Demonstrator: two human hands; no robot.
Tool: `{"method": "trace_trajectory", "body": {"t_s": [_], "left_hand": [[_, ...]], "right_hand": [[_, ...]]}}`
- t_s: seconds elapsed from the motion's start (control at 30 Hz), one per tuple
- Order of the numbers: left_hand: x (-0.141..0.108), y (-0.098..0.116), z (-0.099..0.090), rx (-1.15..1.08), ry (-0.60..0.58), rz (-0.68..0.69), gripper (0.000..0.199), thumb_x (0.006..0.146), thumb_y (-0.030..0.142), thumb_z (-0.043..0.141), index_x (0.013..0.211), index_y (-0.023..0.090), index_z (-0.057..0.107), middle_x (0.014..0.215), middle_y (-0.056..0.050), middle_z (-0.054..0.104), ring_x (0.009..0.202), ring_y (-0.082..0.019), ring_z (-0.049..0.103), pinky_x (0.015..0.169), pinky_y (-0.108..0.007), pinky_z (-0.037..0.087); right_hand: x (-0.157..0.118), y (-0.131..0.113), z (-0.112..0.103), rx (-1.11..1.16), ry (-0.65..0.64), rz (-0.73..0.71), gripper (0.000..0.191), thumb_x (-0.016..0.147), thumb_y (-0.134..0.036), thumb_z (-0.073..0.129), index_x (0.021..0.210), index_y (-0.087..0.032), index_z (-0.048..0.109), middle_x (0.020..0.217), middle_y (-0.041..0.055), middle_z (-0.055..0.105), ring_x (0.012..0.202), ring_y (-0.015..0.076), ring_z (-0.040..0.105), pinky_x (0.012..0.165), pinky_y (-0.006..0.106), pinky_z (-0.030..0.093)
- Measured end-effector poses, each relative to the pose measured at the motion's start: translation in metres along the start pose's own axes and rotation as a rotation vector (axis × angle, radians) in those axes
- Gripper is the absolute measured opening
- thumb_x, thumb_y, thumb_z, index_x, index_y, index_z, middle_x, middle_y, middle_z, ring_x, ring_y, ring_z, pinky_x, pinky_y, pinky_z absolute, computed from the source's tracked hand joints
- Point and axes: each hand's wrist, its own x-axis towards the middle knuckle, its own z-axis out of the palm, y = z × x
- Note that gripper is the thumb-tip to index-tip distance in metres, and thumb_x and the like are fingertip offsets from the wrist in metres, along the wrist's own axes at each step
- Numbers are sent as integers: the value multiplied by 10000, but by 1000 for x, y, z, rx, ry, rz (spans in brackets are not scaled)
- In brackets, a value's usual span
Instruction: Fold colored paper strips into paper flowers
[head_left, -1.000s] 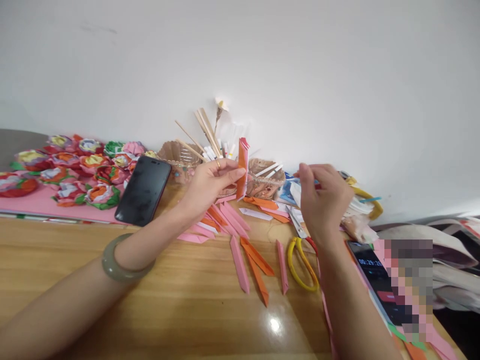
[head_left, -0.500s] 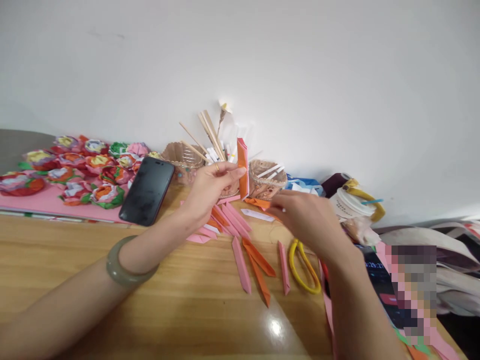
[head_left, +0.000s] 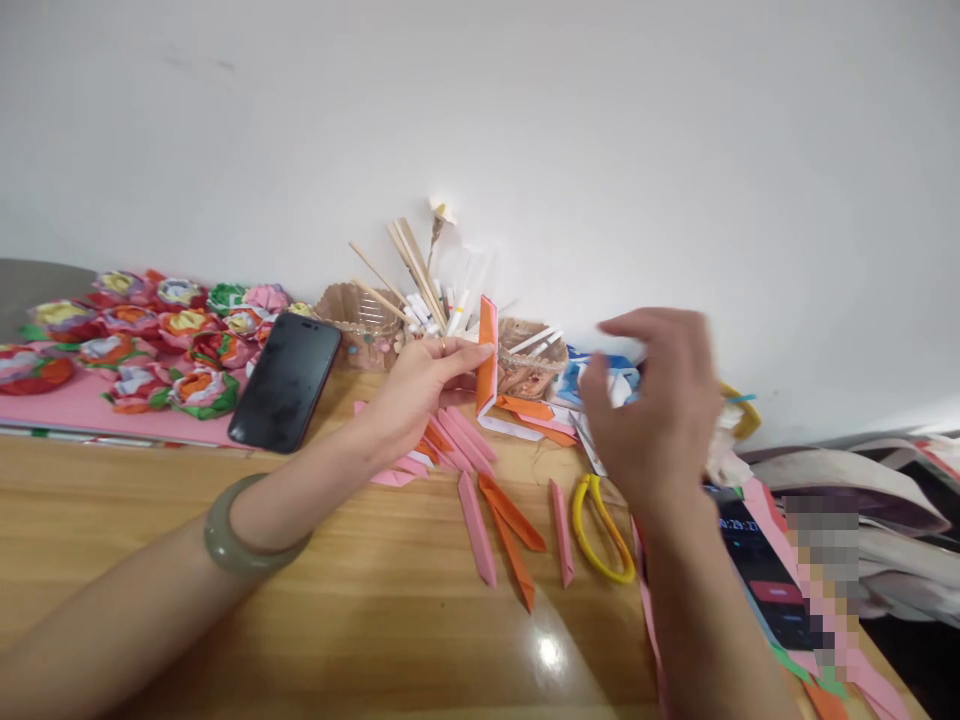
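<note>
My left hand (head_left: 412,395) pinches a small upright bundle of folded paper strips (head_left: 487,365), orange outside with pink and white edges, between thumb and fingers. Raised to the right of it, my right hand (head_left: 652,400) has thumb and fingers apart and shows nothing between them. Beneath the hands, folded pink strips (head_left: 463,440) lie piled with orange and white ones. Nearer me are two orange strips (head_left: 511,540) and a pink strip (head_left: 561,535). Yellow-handled scissors (head_left: 604,540) lie below my right hand, which hides part of them.
Folded paper flowers (head_left: 187,328) crowd a pink sheet (head_left: 82,410) at the left, with a black phone (head_left: 285,380) leaning beside them. Woven baskets (head_left: 360,320) holding sticks and pens stand by the wall. A lit phone (head_left: 772,580) lies at the right.
My right hand has risen and moved slightly right, and its fingers have spread from a closed pose. My left hand still holds the paper bundle, now a little lower.
</note>
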Motion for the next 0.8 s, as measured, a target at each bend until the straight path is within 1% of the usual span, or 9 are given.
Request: {"method": "trace_trajectory", "body": {"t_s": [0.07,0.13,0.3,0.37,0.5,0.6,0.67,0.73,0.8], "left_hand": [[-1,-1,0,-16,-40,-6,180,676,280,716,640,118,647,604,6,592,557,-69,527,558,-195,435],[-2,-1,1,-34,-82,-32,164,693,274,701,672,118,656,617,1,594,568,-73,533,561,-194,437],[-4,3,2,-40,-120,-115,156,682,256,699,666,109,648,621,0,592,548,-69,521,541,-189,428],[-4,4,3,-18,-127,-108,153,686,252,692,666,106,649,612,2,584,546,-68,519,540,-187,427],[-4,5,1,37,-164,-117,167,686,265,694,768,120,679,636,1,598,571,-79,538,579,-207,452],[-4,6,-1,88,-207,-88,179,667,239,709,812,137,686,691,-1,628,577,-74,541,595,-211,457],[-4,8,-1,153,-238,-22,183,659,203,707,833,151,685,725,1,641,585,-78,547,596,-219,457],[-3,9,-1,248,-256,65,168,662,179,697,828,162,679,711,7,635,593,-90,555,599,-233,458],[-4,10,-1,349,-234,205,103,666,164,681,768,161,669,692,6,617,634,-108,568,628,-247,466]], "right_hand": [[-3,-14,11,172,-54,-142,239,782,-89,505,1001,-158,571,1007,133,644,965,245,592,816,380,476],[-8,-19,21,239,-97,-209,241,806,-71,500,1020,-168,554,1056,122,648,997,225,593,841,353,474],[-16,-4,27,248,-23,-336,201,833,-57,532,975,-198,550,849,38,679,767,154,614,706,261,470],[-16,2,25,223,-22,-401,208,830,-43,533,975,-191,545,812,35,666,715,147,591,665,252,455],[-14,4,23,165,-43,-477,191,828,-39,511,972,-164,525,799,61,641,693,169,543,633,273,434],[-12,1,24,195,-45,-463,140,839,-54,476,912,-169,510,753,60,604,663,176,511,597,282,413],[-12,-1,23,255,-77,-397,110,860,-82,446,864,-180,495,723,50,570,649,173,494,574,278,397],[-10,-3,20,353,-158,-295,118,880,-105,412,827,-189,477,708,35,538,640,160,481,572,269,386],[-9,-5,17,480,-280,-184,128,890,-118,396,808,-192,461,698,15,511,624,140,464,578,256,378]]}}
